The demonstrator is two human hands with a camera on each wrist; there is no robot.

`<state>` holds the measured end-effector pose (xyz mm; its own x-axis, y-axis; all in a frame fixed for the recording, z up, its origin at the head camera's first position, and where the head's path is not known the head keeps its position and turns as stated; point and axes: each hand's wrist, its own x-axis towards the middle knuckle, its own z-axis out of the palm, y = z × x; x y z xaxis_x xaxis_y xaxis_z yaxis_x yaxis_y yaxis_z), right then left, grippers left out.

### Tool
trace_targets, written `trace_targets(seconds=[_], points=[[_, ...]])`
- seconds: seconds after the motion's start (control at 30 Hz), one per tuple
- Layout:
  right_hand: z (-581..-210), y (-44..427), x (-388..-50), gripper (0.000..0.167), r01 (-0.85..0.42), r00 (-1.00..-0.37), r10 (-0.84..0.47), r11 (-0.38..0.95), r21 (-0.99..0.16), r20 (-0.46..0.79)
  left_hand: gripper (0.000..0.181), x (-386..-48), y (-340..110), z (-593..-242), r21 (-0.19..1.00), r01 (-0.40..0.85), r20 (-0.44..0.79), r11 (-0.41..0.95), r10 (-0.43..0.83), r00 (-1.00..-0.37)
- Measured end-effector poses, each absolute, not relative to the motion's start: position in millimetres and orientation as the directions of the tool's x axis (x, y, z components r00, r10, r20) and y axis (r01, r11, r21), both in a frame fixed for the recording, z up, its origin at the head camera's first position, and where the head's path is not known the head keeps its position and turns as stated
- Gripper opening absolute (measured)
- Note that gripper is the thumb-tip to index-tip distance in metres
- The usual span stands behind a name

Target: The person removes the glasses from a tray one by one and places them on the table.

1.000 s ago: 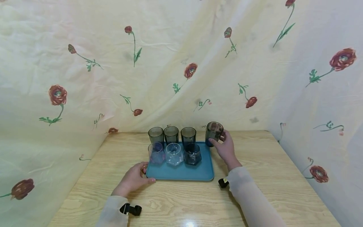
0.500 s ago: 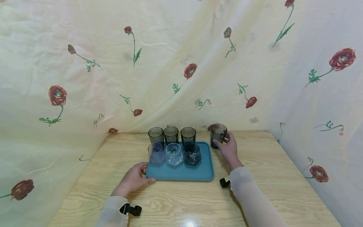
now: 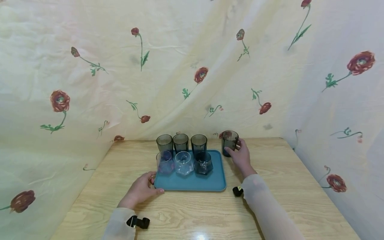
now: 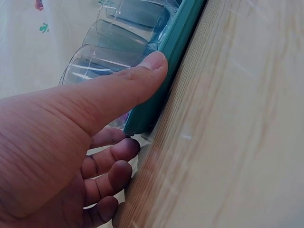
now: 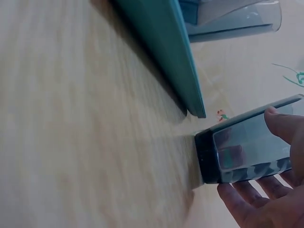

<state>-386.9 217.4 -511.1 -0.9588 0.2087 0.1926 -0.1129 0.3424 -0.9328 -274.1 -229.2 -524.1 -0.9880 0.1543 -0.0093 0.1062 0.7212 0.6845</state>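
Note:
My right hand [image 3: 241, 157] grips a tall smoky-grey glass tumbler [image 3: 229, 142], thumb on the near side and fingers behind. It is upright, just right of the blue tray [image 3: 192, 183]; in the right wrist view its dark base [image 5: 206, 159] is at the tabletop, and I cannot tell whether it touches. My left hand [image 3: 141, 189] holds the tray's front left corner, thumb on the front edge and fingers curled at the side. On the tray stand a pinkish glass [image 3: 165, 163], a clear glass [image 3: 184, 164] and a dark glass [image 3: 203, 164], with three grey tumblers [image 3: 181, 143] behind.
The wooden table [image 3: 192, 213] extends around the tray. A flower-printed cloth [image 3: 168, 83] hangs behind it and along both sides. Near each wrist is a black strap mount, one by the left sleeve [image 3: 120, 220] and one by the right sleeve [image 3: 264, 200].
My right hand has carried the grey tumbler right and slightly nearer, from the tray's back right corner to beside the tray. In the last half second it barely moved. My left hand stayed still.

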Motion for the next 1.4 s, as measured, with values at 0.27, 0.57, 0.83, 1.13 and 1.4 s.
trace_targets(seconds=[0.27, 0.57, 0.83, 1.13, 1.4], points=[[-509, 218, -399, 0.081, -0.089, -0.975, 0.156, 0.378, -0.922, 0.159, 0.094, -273, -229, -524, 0.692, 0.105, -0.008, 0.714, 0.154, -0.988], [-508, 211, -413, 0.081, -0.112, -0.978, 0.123, 0.390, -0.914, 0.172, 0.094, -273, -230, -523, 0.689, 0.082, -0.028, 0.720, 0.140, -0.990], [-504, 207, -420, 0.081, -0.093, -0.978, 0.130, 0.422, -0.902, 0.161, 0.094, -271, -229, -521, 0.702, 0.088, -0.029, 0.707, 0.151, -0.988], [-503, 206, -424, 0.079, -0.083, -0.981, 0.126, 0.428, -0.900, 0.150, 0.093, -271, -228, -521, 0.695, 0.093, -0.028, 0.713, 0.157, -0.987], [-501, 206, -422, 0.079, -0.073, -0.982, 0.127, 0.436, -0.897, 0.141, 0.094, -272, -230, -524, 0.693, 0.095, -0.028, 0.715, 0.159, -0.987]])
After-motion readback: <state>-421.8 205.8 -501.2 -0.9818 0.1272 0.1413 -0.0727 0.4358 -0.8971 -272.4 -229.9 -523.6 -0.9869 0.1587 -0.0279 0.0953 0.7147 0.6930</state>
